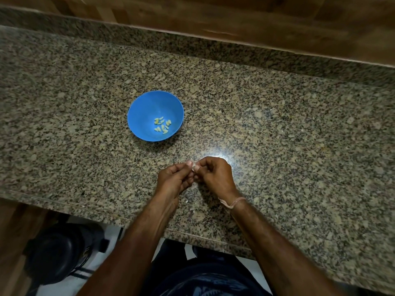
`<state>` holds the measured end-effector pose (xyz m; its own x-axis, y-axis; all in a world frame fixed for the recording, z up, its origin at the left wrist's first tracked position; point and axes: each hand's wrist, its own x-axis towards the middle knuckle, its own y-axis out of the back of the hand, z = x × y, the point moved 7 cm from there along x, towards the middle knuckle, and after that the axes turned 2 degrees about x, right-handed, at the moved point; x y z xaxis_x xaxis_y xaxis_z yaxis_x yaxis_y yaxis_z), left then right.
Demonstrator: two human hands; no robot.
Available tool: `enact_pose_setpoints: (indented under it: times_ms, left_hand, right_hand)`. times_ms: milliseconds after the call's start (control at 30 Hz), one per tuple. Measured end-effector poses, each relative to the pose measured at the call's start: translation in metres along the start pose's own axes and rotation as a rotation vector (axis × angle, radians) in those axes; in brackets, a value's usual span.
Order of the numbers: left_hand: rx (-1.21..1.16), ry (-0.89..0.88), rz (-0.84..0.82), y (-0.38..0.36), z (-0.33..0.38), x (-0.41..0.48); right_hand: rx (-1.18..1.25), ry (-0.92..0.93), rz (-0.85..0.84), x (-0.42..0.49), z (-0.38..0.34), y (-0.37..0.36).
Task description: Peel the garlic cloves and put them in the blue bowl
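Near the front edge of the granite counter (288,129), the left hand (173,178) and the right hand (214,174), which has a thin thread band (232,203) at its wrist, meet with curled fingers. Both pinch one small pale garlic clove (194,167) between their fingertips, just above the stone. Farther back and to the left, well apart from the hands, the blue bowl (145,107) stands upright with a small heap of peeled cloves (162,125) in its bottom.

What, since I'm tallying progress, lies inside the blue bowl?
A cluster of small peeled garlic cloves lies on the blue bowl's floor. Nothing covers them, though touching ones blur an exact count.
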<state>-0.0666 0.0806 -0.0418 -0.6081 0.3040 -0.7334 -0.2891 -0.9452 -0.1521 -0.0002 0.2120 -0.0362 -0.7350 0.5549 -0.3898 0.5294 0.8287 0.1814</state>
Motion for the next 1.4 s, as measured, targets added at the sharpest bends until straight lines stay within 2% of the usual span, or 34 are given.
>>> enact_pose_setpoints:
  times_ms: [133, 267, 433, 567, 933, 1133, 1400]
  left_hand:
    - [0.020, -0.005, 0.021, -0.001, -0.002, 0.002]
    - [-0.025, 0.022, 0.050, 0.000, 0.000, 0.002]
    - [-0.061, 0.046, 0.077, 0.005, 0.001, 0.003]
    - [-0.048, 0.041, 0.066, 0.006, 0.000, 0.003]
    - [0.037, 0.049, 0.007, 0.006, 0.007, 0.016]
    - [0.070, 0.076, -0.029, 0.016, 0.005, 0.021]
    - [0.173, 0.017, -0.084, 0.018, 0.008, 0.020]
  right_hand:
    - [-0.123, 0.040, 0.052, 0.005, 0.000, 0.001]
    - [-0.113, 0.045, 0.100, 0.003, -0.005, -0.002]
    - [-0.068, 0.071, 0.046, -0.001, -0.008, -0.006]
    - [-0.102, 0.099, 0.089, -0.004, -0.009, -0.007]
    - [-0.358, 0.162, 0.244, -0.013, -0.020, -0.015]
    - [-0.213, 0.100, 0.169, -0.013, -0.012, -0.016]
    - [-0.254, 0.028, 0.073, -0.009, -0.008, -0.021]
